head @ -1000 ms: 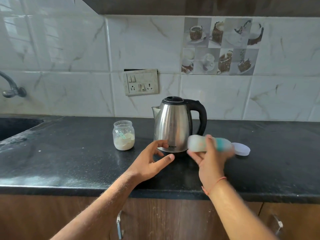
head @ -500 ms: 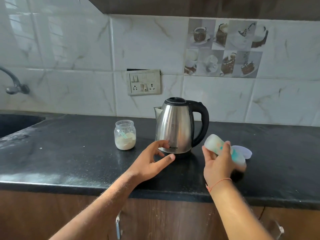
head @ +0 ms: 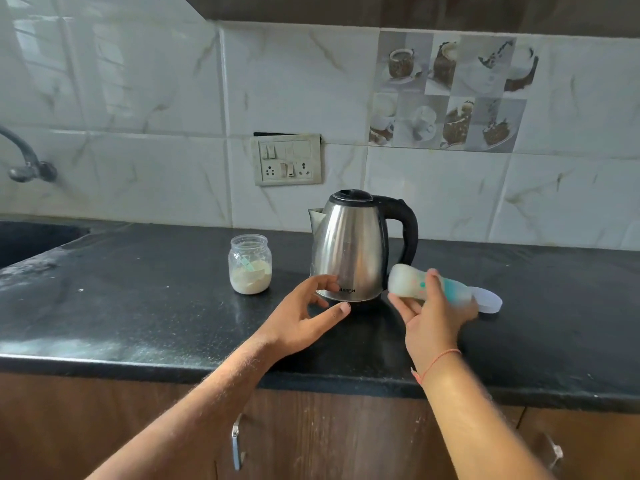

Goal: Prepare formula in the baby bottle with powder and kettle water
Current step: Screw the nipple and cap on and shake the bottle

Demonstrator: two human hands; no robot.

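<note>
My right hand [head: 434,317] grips a baby bottle [head: 410,282] with a teal collar; the bottle lies nearly sideways in the air and is blurred by motion. It holds a whitish liquid. A steel kettle [head: 349,247] with a black handle stands on the black counter [head: 138,306] just behind the hands. My left hand [head: 304,315] hovers in front of the kettle with fingers loosely spread, holding nothing. Left of the kettle stands an open glass jar of powder [head: 250,265] with a green scoop inside.
A white lid [head: 490,301] lies on the counter behind my right hand. A sink [head: 31,237] and tap [head: 27,161] are at the far left. A switch board [head: 288,160] sits on the tiled wall. Cupboard doors with handles [head: 237,441] run below the counter edge.
My right hand has swung the bottle back and forth, from sideways to tilted down and back to sideways. My left hand has stayed by the kettle.
</note>
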